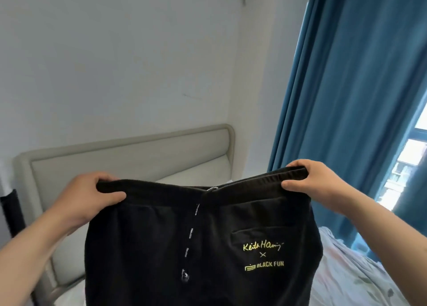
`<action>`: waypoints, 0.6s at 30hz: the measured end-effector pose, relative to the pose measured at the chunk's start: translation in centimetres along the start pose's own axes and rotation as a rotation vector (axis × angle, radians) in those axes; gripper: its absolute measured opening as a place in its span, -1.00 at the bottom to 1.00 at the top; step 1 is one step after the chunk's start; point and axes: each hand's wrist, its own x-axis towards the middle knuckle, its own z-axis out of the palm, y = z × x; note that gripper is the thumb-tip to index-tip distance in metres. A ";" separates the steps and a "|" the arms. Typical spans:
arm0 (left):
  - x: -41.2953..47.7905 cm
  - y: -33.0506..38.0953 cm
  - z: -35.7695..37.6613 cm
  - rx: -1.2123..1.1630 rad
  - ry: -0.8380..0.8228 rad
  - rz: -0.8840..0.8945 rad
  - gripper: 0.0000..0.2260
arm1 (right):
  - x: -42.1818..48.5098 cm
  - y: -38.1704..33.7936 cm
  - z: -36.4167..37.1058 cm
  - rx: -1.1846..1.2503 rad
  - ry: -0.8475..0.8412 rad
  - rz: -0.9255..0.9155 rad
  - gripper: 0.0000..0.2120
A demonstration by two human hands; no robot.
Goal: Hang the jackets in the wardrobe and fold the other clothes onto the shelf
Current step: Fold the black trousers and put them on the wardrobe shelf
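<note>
A pair of black pants [150,248] hangs in the air in front of me, spread wide at the waistband. It carries yellow lettering on the right side and a drawstring down the middle. My left hand [92,194] grips the left end of the waistband, thumb over the front. My right hand [316,182] grips the right end the same way. The legs of the pants drop out of view at the bottom edge.
A bed with a beige padded headboard [129,155] stands behind the pants against a white wall. Pale floral bedding [351,273] lies at the lower right. Blue curtains [346,86] hang at the right beside a window [406,167].
</note>
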 end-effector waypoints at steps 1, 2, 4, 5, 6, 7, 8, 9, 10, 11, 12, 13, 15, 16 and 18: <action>-0.1 -0.7 -0.9 -0.027 0.018 -0.029 -0.75 | 0.8 -0.4 0.8 0.019 -0.011 -0.024 -0.82; -0.2 -1.2 -1.5 -0.067 0.029 -0.065 -0.81 | 1.4 -0.6 1.5 0.040 -0.023 -0.043 -0.83; -0.7 -2.0 -2.7 -0.173 0.048 -0.131 -0.86 | 2.6 -0.6 3.0 0.093 -0.053 -0.063 -0.83; -0.9 -2.5 -2.9 -0.209 0.065 -0.146 -0.86 | 3.1 -0.6 3.7 0.120 -0.066 -0.066 -0.84; -1.3 -3.0 -3.0 -0.221 0.081 -0.157 -0.84 | 3.9 -0.3 4.5 0.145 -0.090 -0.072 -0.86; -1.6 -3.5 -2.9 -0.230 0.084 -0.153 -0.83 | 4.4 0.1 5.2 0.163 -0.114 -0.072 -0.88; -2.1 -4.1 -2.7 -0.239 0.092 -0.154 -0.83 | 5.2 0.8 6.1 0.178 -0.135 -0.083 -0.88; -2.4 -4.7 -2.4 -0.242 0.094 -0.158 -0.84 | 5.7 1.3 6.7 0.191 -0.145 -0.085 -0.88; -2.7 -5.5 -2.0 -0.239 0.099 -0.164 -0.84 | 6.3 2.2 7.5 0.207 -0.158 -0.089 -0.87; -3.2 -6.5 -1.2 -0.241 0.119 -0.169 -0.82 | 7.0 3.5 8.5 0.230 -0.174 -0.089 -0.86; -3.7 -7.2 -0.5 -0.249 0.132 -0.179 -0.82 | 7.6 4.9 9.4 0.243 -0.188 -0.088 -0.86; -4.2 -7.8 0.3 -0.246 0.143 -0.201 -0.83 | 8.1 6.2 10.1 0.247 -0.205 -0.083 -0.85; -5.6 -9.0 2.2 -0.236 0.147 -0.257 -0.82 | 9.5 9.2 11.6 0.259 -0.259 -0.078 -0.87; -6.2 -9.4 3.3 -0.223 0.144 -0.290 -0.77 | 10.4 10.6 11.9 0.254 -0.301 -0.074 -0.87; -7.2 -9.8 4.8 -0.176 0.116 -0.353 -0.72 | 11.8 12.6 12.0 0.228 -0.376 -0.066 -0.84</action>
